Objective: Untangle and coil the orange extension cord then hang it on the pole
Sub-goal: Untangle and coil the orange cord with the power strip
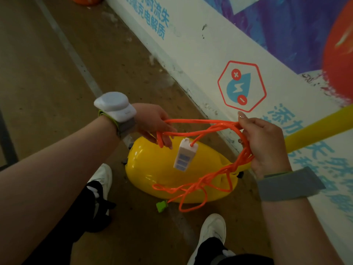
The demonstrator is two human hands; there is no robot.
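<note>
Item: orange extension cord [200, 122], held in the air between 2 hands, above the floor and in front of a glossy yellow base [149, 169]. Left hand [152, 121]: grip closed round the strands at the left end of the span. Right hand [265, 142]: grip pinching a gathered bunch of loops. Condition: only partly sorted. A snarl [206, 180] hangs below the right hand, loose loops droop lowest, and a green plug [161, 206] dangles near the floor. A white socket block [184, 154] hangs free from mid-span. A yellow pole [315, 131] slants behind the right hand, and no cord is on it yet. Risks, as judged: drawing the hands apart would likely cinch the snarl tighter; the swinging block could pass through a loop and add 1 more crossing; the plug may catch on the base; a slackened right grip would spill the gathered loops.
</note>
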